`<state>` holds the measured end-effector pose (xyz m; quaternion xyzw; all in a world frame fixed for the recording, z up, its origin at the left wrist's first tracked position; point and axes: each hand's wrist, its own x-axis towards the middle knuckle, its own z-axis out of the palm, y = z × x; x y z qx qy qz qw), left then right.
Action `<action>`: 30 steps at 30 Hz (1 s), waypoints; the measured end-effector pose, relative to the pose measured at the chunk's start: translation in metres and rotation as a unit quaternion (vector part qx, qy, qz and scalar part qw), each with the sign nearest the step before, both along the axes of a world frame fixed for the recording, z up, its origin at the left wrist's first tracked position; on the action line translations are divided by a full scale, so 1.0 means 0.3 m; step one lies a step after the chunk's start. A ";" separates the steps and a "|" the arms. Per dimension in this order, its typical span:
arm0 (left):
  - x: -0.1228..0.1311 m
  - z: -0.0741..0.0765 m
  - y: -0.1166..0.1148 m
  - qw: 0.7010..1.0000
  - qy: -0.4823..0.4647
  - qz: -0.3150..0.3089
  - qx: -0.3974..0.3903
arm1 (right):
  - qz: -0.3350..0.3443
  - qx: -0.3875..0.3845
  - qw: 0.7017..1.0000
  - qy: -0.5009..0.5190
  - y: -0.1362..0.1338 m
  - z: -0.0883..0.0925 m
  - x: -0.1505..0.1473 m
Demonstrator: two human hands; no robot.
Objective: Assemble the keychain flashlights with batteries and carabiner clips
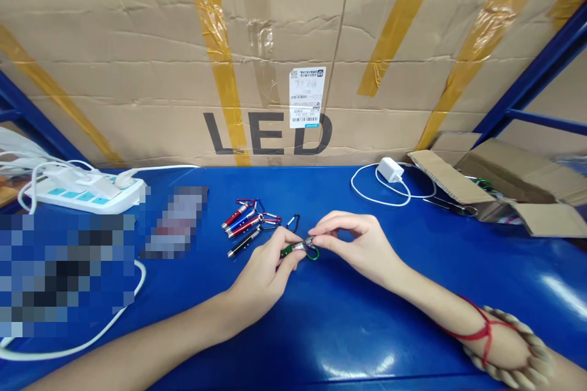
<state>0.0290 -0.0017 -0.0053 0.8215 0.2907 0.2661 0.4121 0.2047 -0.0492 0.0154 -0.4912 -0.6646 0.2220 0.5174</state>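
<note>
My left hand [263, 272] is closed around a small green keychain flashlight [287, 251], its silver end pointing right. At that end my right hand [362, 241] pinches a small silver cap [309, 241] between thumb and fingertips; whether the cap is attached or apart I cannot tell. A green carabiner clip [314, 255] hangs below the fingertips. Left of my hands, several similar flashlights lie slanted side by side on the blue table: red ones [235, 216], a blue one [243, 221] and a black one [244, 243], with carabiner clips at their upper right ends.
A white power strip [132, 195] with plugs and cables stands at the left, near a pixelated flat object [178, 223]. A white charger [389, 169] with its cable lies behind. An open cardboard box [499, 177] sits at right. A large LED carton [275, 24] borders the table's back.
</note>
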 end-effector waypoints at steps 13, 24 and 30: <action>-0.019 -0.038 0.001 0.997 -0.017 -0.043 0.058 | 0.081 -0.195 0.973 0.098 0.010 -0.006 0.012; -0.034 -0.043 0.007 0.959 0.040 -0.108 0.260 | 0.114 -0.292 0.942 0.116 0.015 -0.052 0.019; -0.034 -0.030 0.009 0.979 0.014 -0.124 0.159 | 0.098 -0.321 0.934 0.126 0.015 -0.058 0.015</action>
